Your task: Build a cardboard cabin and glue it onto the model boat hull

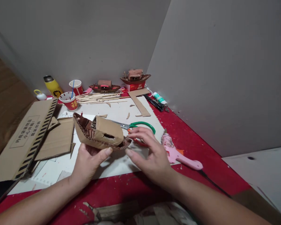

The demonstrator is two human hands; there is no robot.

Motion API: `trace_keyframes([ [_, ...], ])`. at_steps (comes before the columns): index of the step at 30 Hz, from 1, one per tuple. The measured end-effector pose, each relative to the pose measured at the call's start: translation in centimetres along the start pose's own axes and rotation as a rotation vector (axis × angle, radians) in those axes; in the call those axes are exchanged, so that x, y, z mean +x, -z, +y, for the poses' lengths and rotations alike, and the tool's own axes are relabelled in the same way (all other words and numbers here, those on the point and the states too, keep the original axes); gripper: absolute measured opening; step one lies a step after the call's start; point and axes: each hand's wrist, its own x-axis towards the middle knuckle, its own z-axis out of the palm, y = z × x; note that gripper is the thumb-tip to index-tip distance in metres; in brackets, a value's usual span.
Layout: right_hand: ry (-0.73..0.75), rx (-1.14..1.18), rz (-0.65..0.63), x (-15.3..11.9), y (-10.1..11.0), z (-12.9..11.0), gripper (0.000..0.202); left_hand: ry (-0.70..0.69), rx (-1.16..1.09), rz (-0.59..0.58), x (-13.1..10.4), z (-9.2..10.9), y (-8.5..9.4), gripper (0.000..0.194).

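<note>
A small cardboard boat [109, 132] with a boxy cabin is held up above the white work sheet. Its cabin side has a rough cut-out window, and reddish-brown colouring shows inside the hull. My left hand [91, 161] grips the hull from below, thumb along the near side. At the boat's right tip, my right hand [150, 150] has its thumb and fingers around the pointed end. Behind that hand lie scissors [142, 125] with green handles, partly hidden. To its right rests a pink glue gun [178, 154].
Two brown model boats, a left one [104, 86] and a right one [135, 76], stand at the back near wooden sticks [96, 97]. Paper cups, including a front one [69, 100], and a yellow bottle [52, 86] stand back left. A printed cardboard box [25, 134] occupies the left.
</note>
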Motion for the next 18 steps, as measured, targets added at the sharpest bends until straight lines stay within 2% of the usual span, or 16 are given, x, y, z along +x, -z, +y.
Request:
trace_keyframes([
  [3,0.113,-0.058,-0.117,0.3,-0.3,0.2,0.025,0.033,-0.038,-0.057,-0.2,0.0,-0.5,0.044],
  [7,0.168,-0.015,-0.192,0.4,-0.4,0.6,0.006,0.132,-0.028,-0.190,-0.1,-0.1,-0.6,0.043],
  [8,0.149,0.019,-0.206,0.5,-0.3,0.7,0.005,0.151,-0.015,-0.199,0.0,-0.2,-0.3,0.044],
  [10,0.092,0.062,-0.229,0.6,-0.1,1.0,0.005,0.126,0.041,-0.118,0.0,-0.1,0.9,0.048],
  [11,0.066,0.069,-0.236,0.7,0.0,1.1,0.005,0.061,0.090,-0.033,0.0,0.0,1.6,0.047],
  [12,0.051,0.066,-0.252,0.7,0.1,1.2,0.005,-0.065,0.161,0.096,-0.2,0.2,2.4,0.044],
  [14,0.054,0.044,-0.305,0.7,0.0,1.4,0.008,-0.368,0.422,0.261,-1.0,0.5,3.9,0.033],
  [15,0.064,0.031,-0.334,0.6,-0.1,1.5,0.010,-0.571,0.580,0.255,-1.4,0.7,4.4,0.031],
  [16,0.079,0.016,-0.366,0.6,-0.2,1.5,0.011,-0.729,0.755,0.177,-1.8,0.8,4.8,0.031],
  [17,0.097,0.000,-0.393,0.5,-0.4,1.5,0.011,-0.844,0.928,0.007,-2.2,0.8,5.1,0.032],
  [18,0.118,-0.016,-0.416,0.4,-0.5,1.5,0.010,-0.948,1.042,-0.100,-2.5,0.6,5.1,0.035],
])
